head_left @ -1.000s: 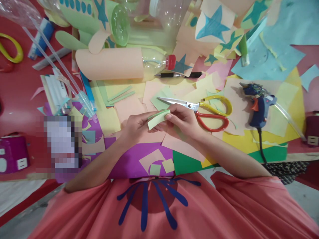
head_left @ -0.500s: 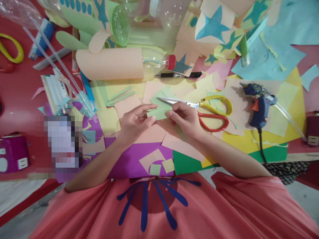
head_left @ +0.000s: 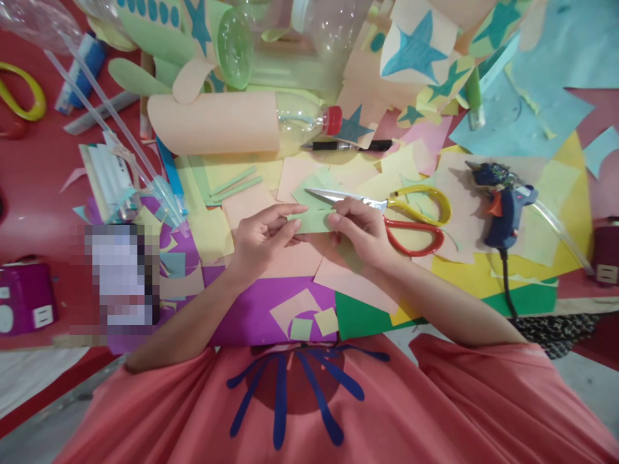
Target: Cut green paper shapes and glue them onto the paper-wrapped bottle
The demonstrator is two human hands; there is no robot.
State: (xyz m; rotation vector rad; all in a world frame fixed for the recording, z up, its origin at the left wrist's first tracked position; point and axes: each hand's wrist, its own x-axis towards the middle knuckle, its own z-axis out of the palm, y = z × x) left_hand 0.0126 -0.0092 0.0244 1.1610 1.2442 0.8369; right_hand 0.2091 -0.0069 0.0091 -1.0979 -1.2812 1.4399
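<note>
A small light green paper piece (head_left: 314, 221) is held between both hands above the paper-strewn table. My left hand (head_left: 264, 237) pinches its left end, index finger stretched along the top edge. My right hand (head_left: 360, 232) pinches its right end with thumb and fingers. Scissors (head_left: 387, 209) with yellow and red handles lie just behind my right hand, blades pointing left.
A blue glue gun (head_left: 503, 203) lies at the right with its cord running toward me. A plastic bottle wrapped in peach paper (head_left: 227, 122) lies behind, with a black pen (head_left: 348, 145) beside its red cap. Coloured paper scraps, star cutouts and glue sticks (head_left: 111, 122) cover the red table.
The green paper was folded and tilted a second ago; now it lies flatter and more spread between my fingers. Both hands stayed in place, with my left index finger stretched out.
</note>
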